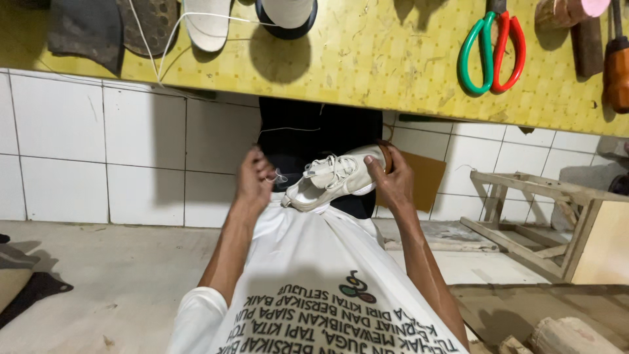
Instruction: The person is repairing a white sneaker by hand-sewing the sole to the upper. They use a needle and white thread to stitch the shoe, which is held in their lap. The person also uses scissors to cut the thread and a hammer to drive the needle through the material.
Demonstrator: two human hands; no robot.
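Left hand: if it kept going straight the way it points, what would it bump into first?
Probably the white sneaker. The left hand points up and slightly toward the shoe's laced side, pinching a thin thread near it. The right hand holds the shoe's other end. Depth is hard to judge, so it might pass just beside it.

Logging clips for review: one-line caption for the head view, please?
Right hand steadies a white sneaker on the lap while left hand pinches thread beside it, below a yellow workbench.

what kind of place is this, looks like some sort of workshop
Probably a small shoe repair or shoemaking workshop. A yellow workbench carries scissors, insoles and wooden-handled tools, while the right hand steadies a white sneaker and the left hand pulls thread.
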